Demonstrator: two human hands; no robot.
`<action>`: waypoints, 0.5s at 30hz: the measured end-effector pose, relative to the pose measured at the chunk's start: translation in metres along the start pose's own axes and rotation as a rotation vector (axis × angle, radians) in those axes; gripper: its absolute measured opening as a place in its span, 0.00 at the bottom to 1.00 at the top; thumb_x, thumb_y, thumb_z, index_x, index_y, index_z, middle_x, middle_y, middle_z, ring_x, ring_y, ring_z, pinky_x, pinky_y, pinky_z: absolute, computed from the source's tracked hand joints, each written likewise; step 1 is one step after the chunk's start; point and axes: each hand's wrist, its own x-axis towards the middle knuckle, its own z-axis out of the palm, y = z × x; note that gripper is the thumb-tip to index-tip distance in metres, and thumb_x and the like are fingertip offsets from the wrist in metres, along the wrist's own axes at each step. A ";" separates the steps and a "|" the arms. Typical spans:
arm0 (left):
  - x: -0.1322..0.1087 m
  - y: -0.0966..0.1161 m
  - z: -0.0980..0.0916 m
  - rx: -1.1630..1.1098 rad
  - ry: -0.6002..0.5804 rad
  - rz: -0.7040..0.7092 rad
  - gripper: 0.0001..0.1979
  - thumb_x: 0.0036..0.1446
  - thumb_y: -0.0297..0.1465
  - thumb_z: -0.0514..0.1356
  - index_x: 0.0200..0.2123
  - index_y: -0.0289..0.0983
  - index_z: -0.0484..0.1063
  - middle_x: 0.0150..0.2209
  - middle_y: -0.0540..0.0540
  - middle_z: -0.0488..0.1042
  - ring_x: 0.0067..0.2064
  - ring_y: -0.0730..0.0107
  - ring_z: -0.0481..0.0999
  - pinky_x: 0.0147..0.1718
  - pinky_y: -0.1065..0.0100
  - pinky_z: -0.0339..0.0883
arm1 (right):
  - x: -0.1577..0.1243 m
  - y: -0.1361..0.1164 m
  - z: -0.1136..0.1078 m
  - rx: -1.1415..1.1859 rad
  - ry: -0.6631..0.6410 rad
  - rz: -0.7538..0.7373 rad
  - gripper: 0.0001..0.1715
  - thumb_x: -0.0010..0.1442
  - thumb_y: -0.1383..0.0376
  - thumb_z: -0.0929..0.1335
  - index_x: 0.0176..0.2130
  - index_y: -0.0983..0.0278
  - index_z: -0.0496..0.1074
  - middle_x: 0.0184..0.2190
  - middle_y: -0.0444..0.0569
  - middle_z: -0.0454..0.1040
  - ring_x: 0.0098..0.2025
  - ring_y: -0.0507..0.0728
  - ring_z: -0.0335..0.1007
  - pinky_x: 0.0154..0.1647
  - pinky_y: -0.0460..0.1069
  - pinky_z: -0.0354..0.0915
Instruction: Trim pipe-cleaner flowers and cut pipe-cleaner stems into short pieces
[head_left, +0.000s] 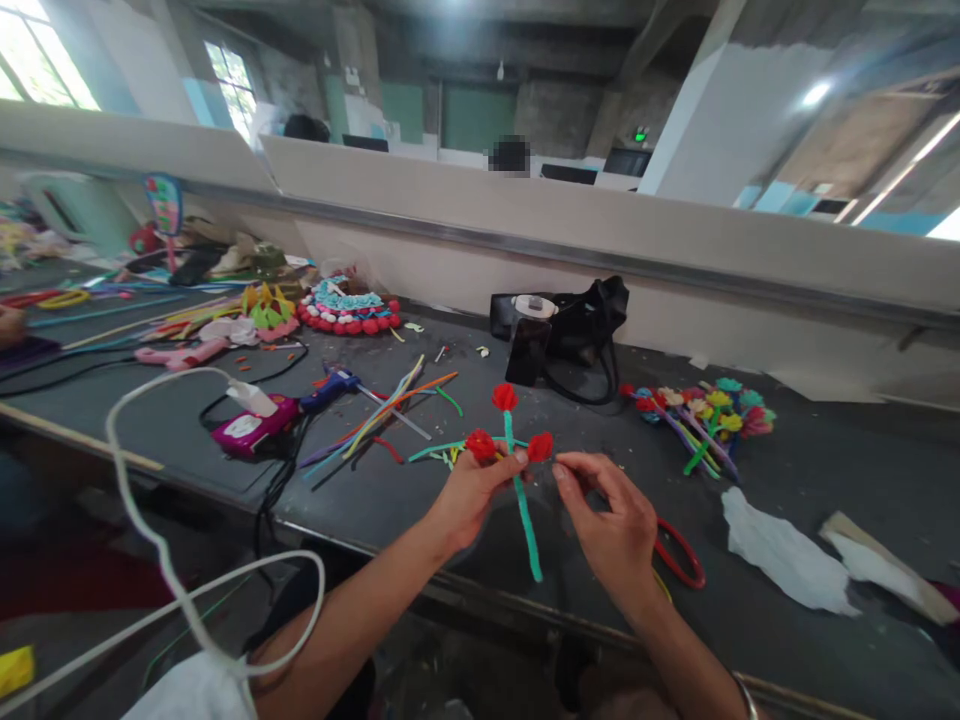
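Pinched between the thumb and fingers of my left hand (469, 495) is a flower stem (529, 530), a fuzzy teal pipe cleaner hanging down toward the table's front edge. A red blossom (505, 398) tops it, and a red blossom (478, 444) and another red blossom (540, 446) stand at either side by my fingers. Just right of the flower, my right hand (611, 520) has thumb and forefinger tips close together; whatever is between them, if anything, is too small to make out. Behind my right wrist lies a red loop handle (681, 555), partly hidden.
Loose pipe cleaners (390, 405) and a blue glue gun (330, 388) lie left, beside a magenta power strip (255, 425) with a white cable (124, 470). A black bag (596, 315) stands behind; a flower bunch (705, 415) and white paper (784, 555) lie right.
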 end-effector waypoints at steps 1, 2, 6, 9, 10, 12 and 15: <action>0.000 -0.001 0.001 0.025 0.002 0.024 0.11 0.49 0.34 0.69 0.27 0.33 0.74 0.26 0.49 0.75 0.31 0.71 0.73 0.38 0.68 0.64 | 0.000 -0.001 0.001 0.004 -0.018 -0.009 0.04 0.62 0.64 0.68 0.37 0.60 0.74 0.30 0.41 0.75 0.27 0.50 0.67 0.33 0.46 0.64; -0.001 -0.001 0.001 0.047 0.009 0.048 0.11 0.49 0.34 0.69 0.28 0.33 0.74 0.26 0.49 0.75 0.31 0.71 0.73 0.38 0.68 0.63 | 0.000 -0.001 0.001 0.011 -0.038 -0.001 0.03 0.62 0.64 0.68 0.36 0.60 0.74 0.29 0.41 0.74 0.27 0.50 0.67 0.32 0.45 0.64; -0.002 -0.002 0.005 0.097 0.003 0.084 0.12 0.49 0.36 0.68 0.30 0.32 0.75 0.27 0.48 0.75 0.29 0.72 0.72 0.36 0.67 0.64 | -0.002 -0.001 0.004 0.045 -0.080 0.079 0.04 0.61 0.62 0.69 0.36 0.60 0.74 0.29 0.41 0.74 0.27 0.50 0.67 0.29 0.45 0.64; -0.002 -0.001 0.006 0.140 -0.026 0.099 0.12 0.49 0.36 0.68 0.30 0.32 0.75 0.27 0.48 0.74 0.27 0.73 0.70 0.33 0.68 0.64 | -0.003 0.002 0.004 0.076 -0.084 0.151 0.06 0.61 0.60 0.70 0.36 0.60 0.74 0.30 0.42 0.76 0.26 0.50 0.67 0.28 0.45 0.64; -0.002 0.000 0.006 0.159 -0.025 0.106 0.12 0.49 0.36 0.68 0.30 0.32 0.75 0.26 0.49 0.74 0.27 0.73 0.70 0.33 0.68 0.63 | -0.003 0.002 0.003 0.091 -0.089 0.178 0.06 0.60 0.60 0.70 0.35 0.61 0.74 0.29 0.42 0.76 0.25 0.50 0.67 0.27 0.45 0.64; -0.003 0.000 0.006 0.200 -0.026 0.114 0.13 0.49 0.37 0.68 0.29 0.32 0.75 0.24 0.50 0.73 0.26 0.74 0.69 0.32 0.69 0.63 | -0.002 0.003 0.002 0.117 -0.099 0.211 0.08 0.60 0.59 0.70 0.33 0.61 0.74 0.28 0.42 0.76 0.24 0.51 0.67 0.25 0.45 0.63; -0.004 -0.001 0.006 0.223 -0.052 0.108 0.13 0.50 0.37 0.68 0.30 0.32 0.74 0.25 0.50 0.72 0.27 0.74 0.70 0.32 0.69 0.63 | -0.004 0.002 0.003 0.120 -0.085 0.203 0.10 0.61 0.59 0.69 0.31 0.62 0.73 0.24 0.42 0.74 0.24 0.51 0.66 0.25 0.45 0.62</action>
